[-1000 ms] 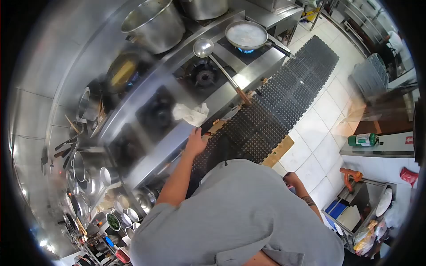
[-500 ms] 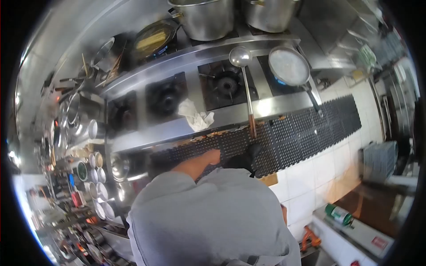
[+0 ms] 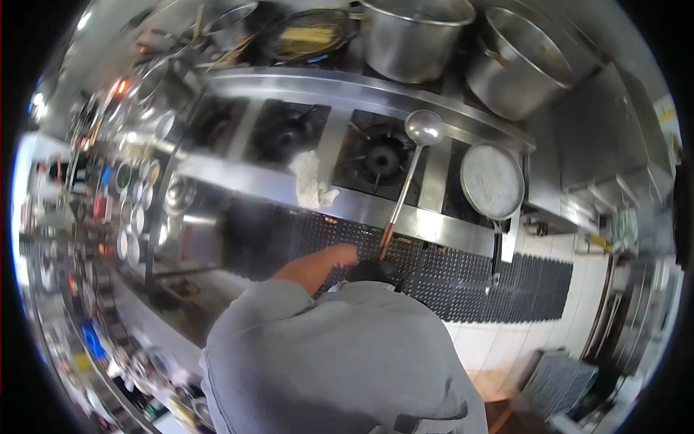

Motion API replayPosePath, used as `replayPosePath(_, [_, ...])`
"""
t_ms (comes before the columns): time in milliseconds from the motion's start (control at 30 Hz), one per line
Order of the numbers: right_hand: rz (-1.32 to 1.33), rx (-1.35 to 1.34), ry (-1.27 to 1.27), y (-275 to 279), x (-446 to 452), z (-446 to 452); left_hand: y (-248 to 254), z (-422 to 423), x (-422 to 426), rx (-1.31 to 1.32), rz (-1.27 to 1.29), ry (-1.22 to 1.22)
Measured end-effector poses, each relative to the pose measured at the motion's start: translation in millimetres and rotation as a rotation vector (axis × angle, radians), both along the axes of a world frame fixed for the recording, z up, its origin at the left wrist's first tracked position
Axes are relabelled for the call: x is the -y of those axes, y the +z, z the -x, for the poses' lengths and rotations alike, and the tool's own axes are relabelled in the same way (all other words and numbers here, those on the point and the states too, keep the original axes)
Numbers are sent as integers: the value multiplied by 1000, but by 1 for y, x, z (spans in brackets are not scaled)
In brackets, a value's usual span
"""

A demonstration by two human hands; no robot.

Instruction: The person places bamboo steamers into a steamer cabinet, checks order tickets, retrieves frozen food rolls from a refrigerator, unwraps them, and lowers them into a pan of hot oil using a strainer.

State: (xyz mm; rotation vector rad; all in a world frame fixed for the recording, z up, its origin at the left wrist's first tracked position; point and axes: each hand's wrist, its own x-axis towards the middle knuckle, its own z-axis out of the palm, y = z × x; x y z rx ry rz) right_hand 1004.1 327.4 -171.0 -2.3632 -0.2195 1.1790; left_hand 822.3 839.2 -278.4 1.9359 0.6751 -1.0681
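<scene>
My left forearm bends across the front of my grey shirt, and my left hand (image 3: 345, 254) is low in front of me. Its fingers are blurred and partly hidden, so I cannot make out whether it holds anything. Just right of it is the wooden handle end of a long steel ladle (image 3: 408, 184), which lies across the stove (image 3: 347, 200) with its bowl at the back. A crumpled white cloth (image 3: 309, 181) rests on the stove's front edge. Farther right, a frying pan (image 3: 492, 181) with a pale inside sits on a burner, handle toward me. My right hand is out of view.
Two tall steel pots (image 3: 416, 43) stand behind the stove, beside a dark pan (image 3: 307, 40) holding something yellow. Several small containers (image 3: 134, 217) line the left counter. A black perforated mat (image 3: 470, 286) covers the floor, with a grey crate (image 3: 557, 383) at lower right.
My view has turned, so the stove and pots appear lower and farther right. The ladle's handle end now appears closer to my left hand. A bit of skin at my right side has left view.
</scene>
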Motion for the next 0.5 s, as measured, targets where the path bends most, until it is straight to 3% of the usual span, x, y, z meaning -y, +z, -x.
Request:
replayPosePath(133, [-87, -24, 282, 15, -41, -79, -11, 26, 18, 173, 15, 151])
replayPosePath(200, [-135, -61, 473, 18, -68, -111, 6, 58, 38, 164, 15, 418])
replayPosePath(267, [-167, -96, 670, 23, -97, -136, -50, 96, 68, 246, -302, -166])
replayPosePath(300, [-181, -111, 764, 26, -113, -145, -47, 121, 97, 223, -319, -73])
replayPosePath(367, [-219, -143, 932, 34, -142, -155, -34, 155, 155, 207, -417, 468])
replayPosePath(467, [-272, -208, 1150, 46, -174, -146, -3, 187, 257, 1, -426, 799])
replayPosePath(500, [-271, -217, 1196, 53, -180, -141, -35, 207, 297, 66, -449, 739])
